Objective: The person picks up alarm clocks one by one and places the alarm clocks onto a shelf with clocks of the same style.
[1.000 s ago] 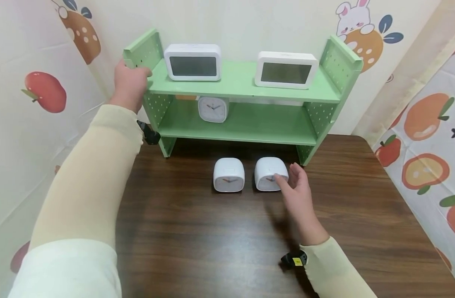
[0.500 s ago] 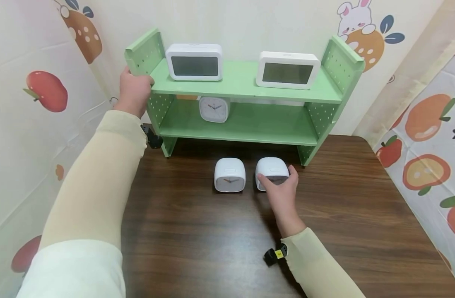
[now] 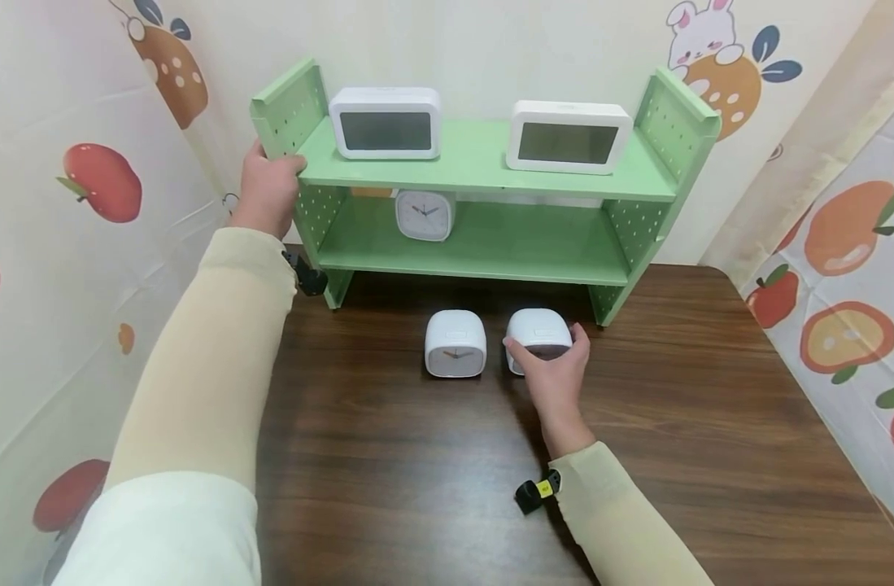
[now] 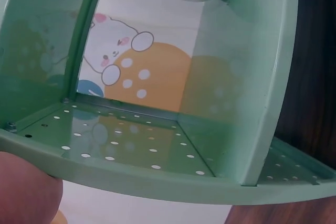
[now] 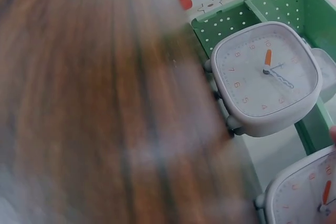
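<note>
Two white alarm clocks stand on the brown table before a green shelf. My right hand holds the right-hand clock, thumb at its left side and fingers at its right, partly covering its face. The left-hand clock stands apart beside it; in the right wrist view this clock shows its dial large, and the held clock is cut off at the lower right. My left hand grips the shelf's left side panel at the upper board; only a blurred fingertip shows in the left wrist view.
On the upper board stand two white digital clocks, one at left and one at right. A third white dial clock sits on the lower board, left of centre. Fruit-printed cloth hangs around the table.
My right hand has moved left from the right clock's front right corner to take hold of it from both sides. The left hand has slid slightly lower on the panel. The clocks have stayed put.
</note>
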`<state>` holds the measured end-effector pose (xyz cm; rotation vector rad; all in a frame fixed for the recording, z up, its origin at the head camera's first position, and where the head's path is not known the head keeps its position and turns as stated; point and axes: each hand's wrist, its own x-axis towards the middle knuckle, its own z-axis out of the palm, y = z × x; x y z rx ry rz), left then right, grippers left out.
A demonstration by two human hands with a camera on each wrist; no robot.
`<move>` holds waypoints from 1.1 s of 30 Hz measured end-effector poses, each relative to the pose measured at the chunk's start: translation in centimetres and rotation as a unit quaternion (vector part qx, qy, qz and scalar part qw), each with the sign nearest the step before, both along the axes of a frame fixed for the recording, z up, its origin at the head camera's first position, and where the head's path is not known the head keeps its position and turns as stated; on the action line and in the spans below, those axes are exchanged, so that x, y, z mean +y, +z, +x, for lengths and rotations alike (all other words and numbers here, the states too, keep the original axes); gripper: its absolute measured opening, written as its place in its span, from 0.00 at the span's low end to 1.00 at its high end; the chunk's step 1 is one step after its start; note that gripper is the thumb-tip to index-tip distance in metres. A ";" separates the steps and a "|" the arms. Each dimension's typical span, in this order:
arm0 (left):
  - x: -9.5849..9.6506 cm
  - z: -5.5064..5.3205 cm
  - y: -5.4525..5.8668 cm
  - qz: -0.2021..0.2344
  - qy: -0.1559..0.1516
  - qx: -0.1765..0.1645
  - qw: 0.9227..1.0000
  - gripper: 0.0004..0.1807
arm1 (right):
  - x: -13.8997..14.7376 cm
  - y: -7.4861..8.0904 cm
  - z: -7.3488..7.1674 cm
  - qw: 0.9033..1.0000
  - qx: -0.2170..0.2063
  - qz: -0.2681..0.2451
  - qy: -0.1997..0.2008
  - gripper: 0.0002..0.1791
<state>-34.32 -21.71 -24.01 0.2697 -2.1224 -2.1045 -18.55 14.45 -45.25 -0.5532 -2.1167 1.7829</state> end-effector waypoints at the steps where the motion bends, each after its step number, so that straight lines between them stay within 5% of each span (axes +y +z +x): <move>1: 0.0 0.1 0.0 0.010 -0.001 0.001 1.000 0.31 | 0.0 0.0 0.0 1.000 0.002 0.001 0.002 0.68; 19: 0.1 0.0 -0.2 0.033 0.005 0.003 0.999 0.30 | 0.3 0.3 0.2 1.000 0.011 -0.012 -0.009 0.58; 33: 0.2 0.1 0.0 0.028 -0.002 -0.006 1.000 0.31 | 1.8 6.7 1.6 0.997 0.046 -0.053 -0.021 0.54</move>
